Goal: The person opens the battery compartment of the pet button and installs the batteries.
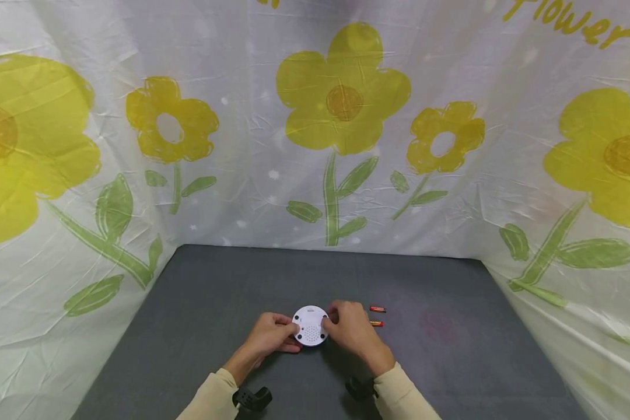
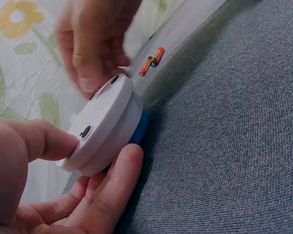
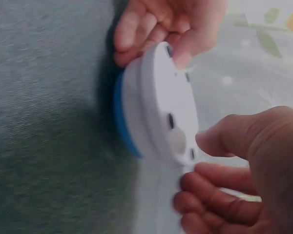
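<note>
A round white device (image 1: 310, 335) lies face down, its flat side with black feet and a patch of small holes turned up. Its blue lower part (image 2: 140, 127) shows at the far side in the left wrist view. My left hand (image 1: 275, 333) grips the device, thumb on the flat face and fingers round the side beneath. At the opposite edge, my right hand (image 1: 349, 328) has its thumb on the rim of the flat face, the other fingers curled close by the side. Blur softens this contact in the right wrist view.
Two red and orange batteries, an upper battery (image 1: 378, 309) and a lower battery (image 1: 377, 323), lie right of the right hand. A dark grey cloth (image 1: 231, 280) covers the table. Behind it hangs a white curtain (image 1: 247, 175) with yellow flowers. Both wrists wear black straps.
</note>
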Demonstrator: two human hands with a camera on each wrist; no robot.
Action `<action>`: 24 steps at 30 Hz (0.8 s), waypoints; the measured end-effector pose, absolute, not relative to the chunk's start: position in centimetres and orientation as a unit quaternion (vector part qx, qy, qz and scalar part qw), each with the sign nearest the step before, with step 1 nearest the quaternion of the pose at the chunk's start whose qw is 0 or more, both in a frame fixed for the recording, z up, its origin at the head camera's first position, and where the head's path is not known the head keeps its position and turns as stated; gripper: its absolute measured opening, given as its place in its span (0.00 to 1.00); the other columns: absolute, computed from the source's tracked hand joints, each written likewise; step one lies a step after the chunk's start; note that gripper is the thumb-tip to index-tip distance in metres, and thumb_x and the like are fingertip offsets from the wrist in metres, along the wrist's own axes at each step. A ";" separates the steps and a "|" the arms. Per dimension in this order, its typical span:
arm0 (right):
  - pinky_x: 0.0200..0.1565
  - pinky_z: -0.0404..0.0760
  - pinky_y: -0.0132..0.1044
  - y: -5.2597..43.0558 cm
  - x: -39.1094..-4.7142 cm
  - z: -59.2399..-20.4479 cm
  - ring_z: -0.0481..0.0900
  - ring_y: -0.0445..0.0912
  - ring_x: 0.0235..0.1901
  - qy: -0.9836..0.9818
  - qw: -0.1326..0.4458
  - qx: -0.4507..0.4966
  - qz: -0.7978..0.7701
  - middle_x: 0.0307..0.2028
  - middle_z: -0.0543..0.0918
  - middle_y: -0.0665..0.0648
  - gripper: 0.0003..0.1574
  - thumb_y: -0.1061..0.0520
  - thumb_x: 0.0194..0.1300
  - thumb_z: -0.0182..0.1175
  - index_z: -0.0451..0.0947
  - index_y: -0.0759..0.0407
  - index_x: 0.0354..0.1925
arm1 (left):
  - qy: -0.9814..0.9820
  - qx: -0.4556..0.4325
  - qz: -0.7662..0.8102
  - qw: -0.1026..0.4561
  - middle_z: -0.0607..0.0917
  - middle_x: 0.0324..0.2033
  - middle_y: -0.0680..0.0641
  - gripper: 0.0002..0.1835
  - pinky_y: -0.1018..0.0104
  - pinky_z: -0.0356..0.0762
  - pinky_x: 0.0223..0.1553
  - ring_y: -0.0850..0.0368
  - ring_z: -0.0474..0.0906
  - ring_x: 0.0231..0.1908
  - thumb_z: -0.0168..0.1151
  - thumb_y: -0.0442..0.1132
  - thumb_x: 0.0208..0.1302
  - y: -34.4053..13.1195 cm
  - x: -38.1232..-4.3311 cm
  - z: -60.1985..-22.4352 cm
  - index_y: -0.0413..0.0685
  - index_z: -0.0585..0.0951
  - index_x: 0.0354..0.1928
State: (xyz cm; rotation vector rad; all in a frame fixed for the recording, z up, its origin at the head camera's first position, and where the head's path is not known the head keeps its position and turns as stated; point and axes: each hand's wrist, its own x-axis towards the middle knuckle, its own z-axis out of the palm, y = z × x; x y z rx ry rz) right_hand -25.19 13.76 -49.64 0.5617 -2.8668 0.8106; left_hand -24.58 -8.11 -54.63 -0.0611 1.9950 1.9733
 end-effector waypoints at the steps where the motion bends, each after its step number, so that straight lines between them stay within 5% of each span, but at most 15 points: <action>1: 0.30 0.79 0.32 13.6 -25.3 -49.4 0.76 0.39 0.28 -0.942 0.069 0.192 0.268 0.29 0.83 0.49 0.09 0.55 0.59 0.66 0.83 0.57 0.38 | 0.701 -0.022 0.693 0.167 0.87 0.35 0.37 0.19 0.56 0.90 0.34 0.50 0.88 0.30 0.62 0.33 0.63 -8.1 -24.6 -54.6 0.24 0.76 0.49; 7: 0.35 0.81 0.35 12.2 -25.8 -48.6 0.76 0.41 0.32 -0.926 0.120 0.271 0.234 0.33 0.82 0.51 0.12 0.60 0.56 0.69 0.80 0.56 0.40 | 0.701 -0.017 0.693 0.167 0.87 0.34 0.38 0.18 0.57 0.90 0.34 0.50 0.88 0.30 0.61 0.34 0.63 -8.1 -24.4 -54.8 0.25 0.78 0.48; 24: 0.36 0.82 0.37 10.1 -25.8 -49.1 0.78 0.46 0.36 -0.934 0.120 0.297 0.158 0.33 0.83 0.51 0.11 0.59 0.58 0.69 0.80 0.57 0.40 | 0.707 -0.020 0.690 0.157 0.88 0.33 0.39 0.16 0.58 0.90 0.33 0.51 0.88 0.29 0.60 0.34 0.63 -8.0 -24.3 -54.4 0.26 0.79 0.47</action>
